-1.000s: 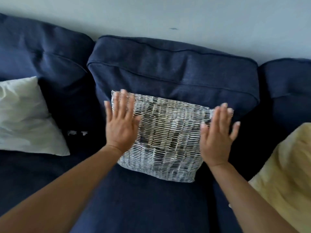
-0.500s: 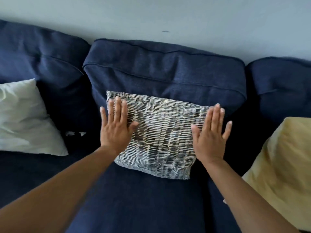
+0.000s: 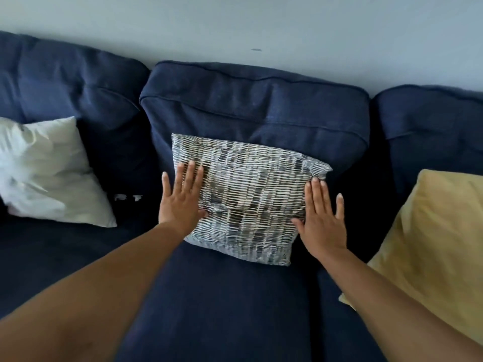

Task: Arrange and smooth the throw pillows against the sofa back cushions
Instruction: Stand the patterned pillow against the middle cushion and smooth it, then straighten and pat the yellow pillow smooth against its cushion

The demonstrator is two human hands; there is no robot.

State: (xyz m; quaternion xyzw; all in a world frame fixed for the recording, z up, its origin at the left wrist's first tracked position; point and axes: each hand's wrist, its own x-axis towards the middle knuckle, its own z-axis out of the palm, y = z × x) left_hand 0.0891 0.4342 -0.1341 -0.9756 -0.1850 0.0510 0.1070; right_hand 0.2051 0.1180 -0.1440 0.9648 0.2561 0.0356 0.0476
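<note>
A patterned grey-and-white throw pillow (image 3: 251,197) leans against the middle navy back cushion (image 3: 256,105) of the sofa. My left hand (image 3: 183,202) lies flat on the pillow's left side, fingers spread and pointing up. My right hand (image 3: 324,218) lies flat against its right side, thumb on the front face. Neither hand grips the fabric. A white pillow (image 3: 47,173) rests against the left back cushion (image 3: 68,82). A yellow pillow (image 3: 428,244) leans at the right.
The navy seat cushion (image 3: 222,304) stretches in front of the patterned pillow. A pale wall (image 3: 261,27) runs behind the sofa. Small white scraps (image 3: 128,197) sit in the gap between the left and middle cushions. The right back cushion (image 3: 431,118) stands behind the yellow pillow.
Both hands have slid down the pillow's face, from near its top edge to its middle and lower part. The pillow's top right corner now shows free.
</note>
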